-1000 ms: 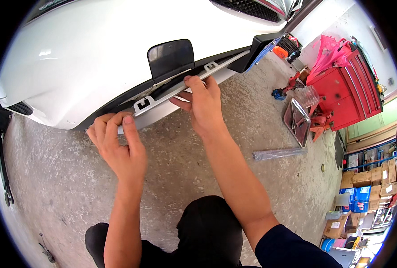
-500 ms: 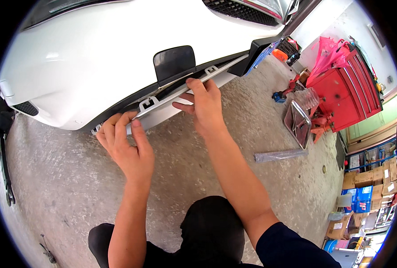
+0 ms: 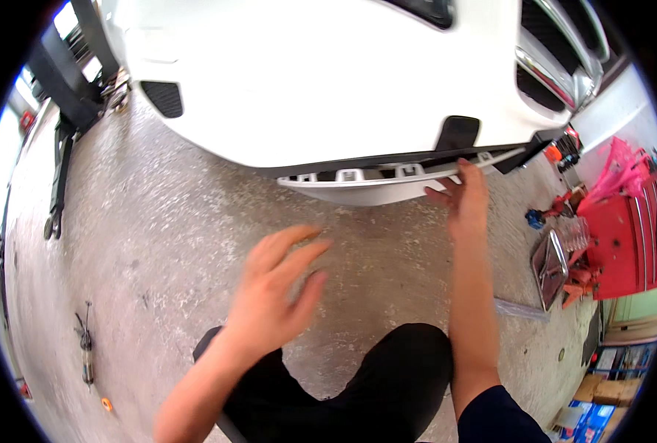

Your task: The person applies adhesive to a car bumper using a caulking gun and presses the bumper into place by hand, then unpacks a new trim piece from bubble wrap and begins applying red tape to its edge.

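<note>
Hands at a car's white bumper (image 3: 291, 96), as I follow them from a distance. The left hand (image 3: 269, 292), motion-blurred, is apart from everything over the concrete floor (image 3: 173, 221), its fingers spread. The right hand (image 3: 464, 203) meets the white strip (image 3: 365, 195) right of its middle: 1 fingertip reaches the upper rim, others lie by the outer face; whether they pinch it, I cannot tell. The strip runs along the bumper's lower edge, a dark gap between the 2. I judge the step in hand as 1-handed steadying; the next move would call for keeping the strip supported.
</note>
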Motion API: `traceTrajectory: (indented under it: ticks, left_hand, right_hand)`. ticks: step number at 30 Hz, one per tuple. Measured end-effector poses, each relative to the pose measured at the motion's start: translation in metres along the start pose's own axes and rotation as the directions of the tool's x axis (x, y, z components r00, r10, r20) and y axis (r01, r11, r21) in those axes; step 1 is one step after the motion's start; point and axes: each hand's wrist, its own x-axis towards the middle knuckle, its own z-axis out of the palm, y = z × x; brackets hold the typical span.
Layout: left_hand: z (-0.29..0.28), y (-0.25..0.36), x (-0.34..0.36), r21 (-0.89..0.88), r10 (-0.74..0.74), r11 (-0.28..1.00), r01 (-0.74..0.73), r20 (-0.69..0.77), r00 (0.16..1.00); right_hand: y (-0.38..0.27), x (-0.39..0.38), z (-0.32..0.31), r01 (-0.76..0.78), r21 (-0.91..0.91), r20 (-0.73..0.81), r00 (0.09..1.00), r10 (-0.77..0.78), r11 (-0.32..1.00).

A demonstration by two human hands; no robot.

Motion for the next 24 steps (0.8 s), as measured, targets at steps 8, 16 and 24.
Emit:
traceTrajectory:
  ticks: [8, 16, 24]
  left_hand:
    - [-0.096, -0.189, -0.287, -0.204, -0.771, 0.565, 0.799, -0.475, 0.424]
    - [-0.076, -0.220, -0.513, -0.212, -0.837, -0.031, 0.977, -0.529, -0.141]
    - [-0.198, -0.249, -0.498, 0.089, -0.846, -0.237, 0.967, -0.508, -0.161]
  right_hand:
    - [0.015, 0.059, -0.102, -0.024, -0.077, -0.091, 0.996, 0.017, 0.997]
    - [0.007, 0.029, -0.033, -0.009, -0.241, -0.086, 0.996, -0.012, 0.970]
    - [-0.006, 0.086, -0.088, -0.278, -0.258, -0.025, 0.959, 0.282, 0.925]
